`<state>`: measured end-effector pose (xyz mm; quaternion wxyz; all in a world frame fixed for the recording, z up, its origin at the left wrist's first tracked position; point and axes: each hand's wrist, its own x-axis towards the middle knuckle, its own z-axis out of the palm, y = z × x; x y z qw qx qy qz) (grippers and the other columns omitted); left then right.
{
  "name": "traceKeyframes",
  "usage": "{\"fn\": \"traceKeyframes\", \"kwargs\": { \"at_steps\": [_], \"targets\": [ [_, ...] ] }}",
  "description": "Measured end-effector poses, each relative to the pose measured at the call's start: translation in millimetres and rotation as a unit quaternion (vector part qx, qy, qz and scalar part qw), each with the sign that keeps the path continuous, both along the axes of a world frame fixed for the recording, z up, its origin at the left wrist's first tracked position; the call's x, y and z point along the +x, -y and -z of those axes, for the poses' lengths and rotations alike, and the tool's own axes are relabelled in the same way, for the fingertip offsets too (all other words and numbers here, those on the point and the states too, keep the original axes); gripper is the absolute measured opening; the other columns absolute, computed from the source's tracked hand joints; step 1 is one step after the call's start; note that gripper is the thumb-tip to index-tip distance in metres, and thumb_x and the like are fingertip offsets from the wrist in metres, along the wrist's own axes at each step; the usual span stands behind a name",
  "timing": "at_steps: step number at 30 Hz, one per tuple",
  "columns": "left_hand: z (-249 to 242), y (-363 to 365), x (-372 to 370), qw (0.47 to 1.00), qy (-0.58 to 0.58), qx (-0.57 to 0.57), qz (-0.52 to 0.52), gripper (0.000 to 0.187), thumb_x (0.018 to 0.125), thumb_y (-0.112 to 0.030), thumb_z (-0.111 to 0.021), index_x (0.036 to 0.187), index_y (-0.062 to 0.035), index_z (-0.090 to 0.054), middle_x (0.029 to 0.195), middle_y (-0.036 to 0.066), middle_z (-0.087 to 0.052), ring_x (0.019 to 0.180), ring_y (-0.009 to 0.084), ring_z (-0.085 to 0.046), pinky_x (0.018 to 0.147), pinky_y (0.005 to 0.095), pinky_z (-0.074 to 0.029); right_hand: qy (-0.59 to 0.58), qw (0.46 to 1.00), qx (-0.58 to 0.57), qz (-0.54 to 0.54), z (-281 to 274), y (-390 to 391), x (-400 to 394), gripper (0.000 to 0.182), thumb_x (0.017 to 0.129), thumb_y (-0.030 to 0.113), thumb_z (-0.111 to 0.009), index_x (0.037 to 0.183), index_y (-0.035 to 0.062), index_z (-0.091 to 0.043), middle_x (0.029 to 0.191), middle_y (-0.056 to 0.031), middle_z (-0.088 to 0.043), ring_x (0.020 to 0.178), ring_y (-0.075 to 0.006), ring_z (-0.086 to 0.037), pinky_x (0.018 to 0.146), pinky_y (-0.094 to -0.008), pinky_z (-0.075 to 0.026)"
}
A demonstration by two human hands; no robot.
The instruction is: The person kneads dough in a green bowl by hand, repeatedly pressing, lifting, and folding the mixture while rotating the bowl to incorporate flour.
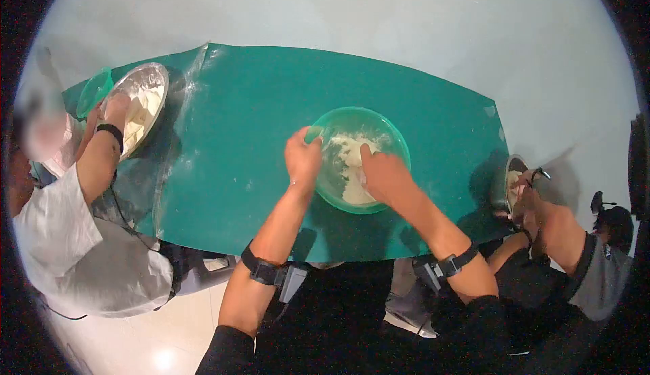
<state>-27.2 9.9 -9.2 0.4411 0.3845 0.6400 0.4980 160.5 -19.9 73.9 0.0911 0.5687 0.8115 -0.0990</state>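
Two hands [302, 160] [384, 175] work one green bowl [393, 134]; two metal bowls [152, 80] [502, 185] flank.

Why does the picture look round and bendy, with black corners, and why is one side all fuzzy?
In the head view, a fisheye lens bends the green table cover into a curve and leaves black corners; the left edge, by a co-worker's metal bowl, is blurred; the floor shows a bright glare spot; the left hand and right hand at the green bowl look fairly sharp, casting soft shadows.
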Motion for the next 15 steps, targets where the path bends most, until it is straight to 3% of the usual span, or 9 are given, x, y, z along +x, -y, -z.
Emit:
{"fn": "traceKeyframes", "kwargs": {
  "at_steps": [3,9,12,15],
  "targets": [
    [6.3,-1.1,3.0,0.999,-0.020,0.024,-0.023,0.032,0.086,-0.013,-0.071,0.117,-0.0016,-0.073,0.083,0.017,-0.074,0.076,0.0285,-0.072,0.074,0.0408,-0.054,-0.072,0.994,-0.041,0.069,7.1,-0.5,-1.9,0.055,0.094,0.033,-0.068,0.132,-0.0026,-0.049,0.100,-0.0299,-0.070,0.093,-0.0452,-0.071,0.080,-0.0526,-0.058],
    [1.4,1.0,1.6,0.998,-0.055,0.032,-0.017,0.033,0.086,-0.013,-0.072,0.117,-0.0012,-0.073,0.087,0.019,-0.075,0.081,0.0316,-0.073,0.077,0.0421,-0.054,-0.401,0.903,-0.057,0.142,66.0,-26.2,-8.6,0.056,0.091,0.038,-0.072,0.130,-0.0006,-0.059,0.100,-0.0244,-0.073,0.093,-0.0506,-0.069,0.085,-0.0530,-0.056],
    [10.3,0.2,1.8,0.996,-0.065,0.056,-0.022,0.032,0.086,-0.013,-0.072,0.116,-0.0009,-0.073,0.090,0.020,-0.075,0.084,0.0334,-0.073,0.078,0.0430,-0.054,-0.307,0.942,-0.025,0.130,34.0,-34.9,0.0,0.050,0.089,0.022,-0.073,0.133,0.0019,-0.062,0.119,-0.0229,-0.069,0.107,-0.0423,-0.068,0.093,-0.0450,-0.056],
    [3.1,2.2,3.7,0.998,-0.054,0.037,-0.017,0.031,0.086,-0.012,-0.071,0.115,-0.0001,-0.073,0.092,0.022,-0.074,0.086,0.0349,-0.073,0.080,0.0437,-0.054,-0.213,0.953,0.133,-0.170,-15.7,-17.2,3.4,0.054,0.082,0.016,-0.075,0.134,0.0069,-0.064,0.130,-0.0177,-0.065,0.128,-0.0369,-0.059,0.107,-0.0473,-0.048]
  ]
}}
